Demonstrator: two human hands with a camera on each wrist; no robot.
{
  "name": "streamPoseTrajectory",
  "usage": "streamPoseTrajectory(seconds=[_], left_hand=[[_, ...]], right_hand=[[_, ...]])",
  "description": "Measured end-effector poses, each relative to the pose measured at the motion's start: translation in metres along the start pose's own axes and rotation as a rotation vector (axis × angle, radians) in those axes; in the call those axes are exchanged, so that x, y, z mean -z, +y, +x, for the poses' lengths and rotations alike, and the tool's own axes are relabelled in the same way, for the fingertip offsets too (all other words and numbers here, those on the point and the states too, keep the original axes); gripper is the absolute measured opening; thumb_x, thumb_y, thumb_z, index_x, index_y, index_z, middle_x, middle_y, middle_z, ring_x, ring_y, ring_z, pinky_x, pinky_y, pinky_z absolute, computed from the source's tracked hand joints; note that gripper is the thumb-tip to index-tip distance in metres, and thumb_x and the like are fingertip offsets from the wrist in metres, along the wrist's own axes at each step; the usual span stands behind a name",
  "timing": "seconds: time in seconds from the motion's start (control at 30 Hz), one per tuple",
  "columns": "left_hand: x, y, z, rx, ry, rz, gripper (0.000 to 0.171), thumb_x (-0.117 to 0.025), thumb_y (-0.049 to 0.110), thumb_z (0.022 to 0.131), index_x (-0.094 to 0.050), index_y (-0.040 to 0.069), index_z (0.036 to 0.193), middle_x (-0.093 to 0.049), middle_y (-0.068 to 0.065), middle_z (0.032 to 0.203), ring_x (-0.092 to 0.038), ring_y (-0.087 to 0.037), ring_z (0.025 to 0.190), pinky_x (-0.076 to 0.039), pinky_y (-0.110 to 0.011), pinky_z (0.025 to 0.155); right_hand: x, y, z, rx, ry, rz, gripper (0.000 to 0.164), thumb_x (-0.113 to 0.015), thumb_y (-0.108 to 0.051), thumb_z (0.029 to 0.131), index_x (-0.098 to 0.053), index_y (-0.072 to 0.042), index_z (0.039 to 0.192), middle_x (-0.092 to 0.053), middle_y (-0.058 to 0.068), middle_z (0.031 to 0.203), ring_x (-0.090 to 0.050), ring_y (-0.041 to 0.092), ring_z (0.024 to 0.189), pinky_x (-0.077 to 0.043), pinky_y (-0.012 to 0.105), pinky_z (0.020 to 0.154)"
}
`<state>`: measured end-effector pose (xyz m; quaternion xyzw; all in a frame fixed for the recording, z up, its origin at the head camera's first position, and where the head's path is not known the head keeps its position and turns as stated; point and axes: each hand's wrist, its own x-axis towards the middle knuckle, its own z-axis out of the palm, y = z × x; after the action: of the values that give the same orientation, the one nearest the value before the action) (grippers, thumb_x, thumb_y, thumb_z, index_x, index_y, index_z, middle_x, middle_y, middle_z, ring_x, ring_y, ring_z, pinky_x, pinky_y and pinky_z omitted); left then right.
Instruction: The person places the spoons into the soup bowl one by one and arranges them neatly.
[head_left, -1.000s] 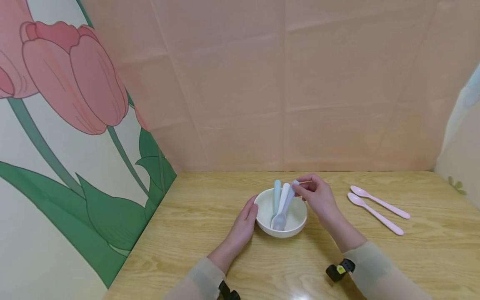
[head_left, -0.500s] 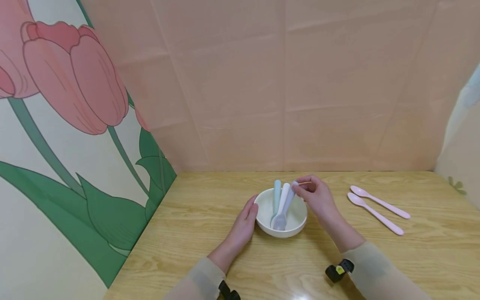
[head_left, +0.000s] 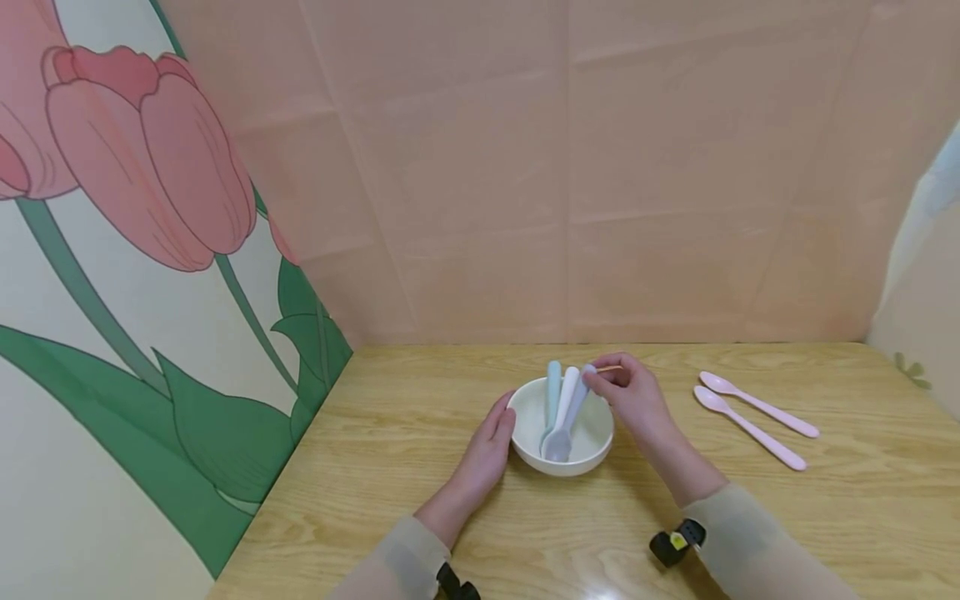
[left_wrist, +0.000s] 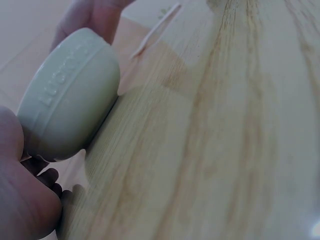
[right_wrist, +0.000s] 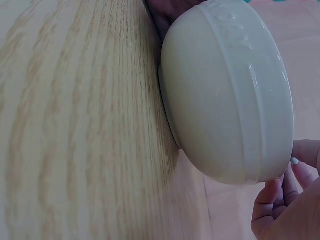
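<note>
A white bowl [head_left: 596, 425] stands on the wooden table, its raised lettering showing in the left wrist view. My left hand [head_left: 487, 446] holds its left side, thumb by the rim and fingers on the outer wall. Three spoons lean inside: a light blue spoon [head_left: 553, 385], a white spoon [head_left: 570, 387] and a lavender spoon [head_left: 577, 408] with its head down in the bowl. My right hand [head_left: 633, 396] pinches the top of the lavender spoon's handle between thumb and fingers at the right rim. In the right wrist view, the bowl's wall hides most of that spoon.
Two pink spoons, a nearer pink spoon [head_left: 750, 427] and a farther pink spoon [head_left: 761, 404], lie on the table [head_left: 862, 517] at the right. A plain pinkish sheet [head_left: 570, 208] hangs behind the table. A wall with printed tulips [head_left: 150, 150] rises at the left.
</note>
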<state>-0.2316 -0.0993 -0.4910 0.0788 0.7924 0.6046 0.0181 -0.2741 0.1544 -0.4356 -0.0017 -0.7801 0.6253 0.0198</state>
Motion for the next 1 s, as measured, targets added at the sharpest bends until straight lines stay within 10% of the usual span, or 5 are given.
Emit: streamPoseTrajectory(seconds=[1.0], left_hand=[[0.0007, -0.0017, 0.0002, -0.005, -0.009, -0.006, 0.057, -0.034, 0.049, 0.121, -0.038, 0.026, 0.174, -0.039, 0.003, 0.176, -0.027, -0.024, 0.165, -0.018, -0.054, 0.136]], right_hand=[[-0.0007, 0.0073, 0.002, 0.013, 0.009, -0.063, 0.043, -0.077, -0.028, 0.108, -0.069, -0.004, 0.143, -0.067, 0.011, 0.122, -0.059, 0.024, 0.112, -0.052, 0.018, 0.085]])
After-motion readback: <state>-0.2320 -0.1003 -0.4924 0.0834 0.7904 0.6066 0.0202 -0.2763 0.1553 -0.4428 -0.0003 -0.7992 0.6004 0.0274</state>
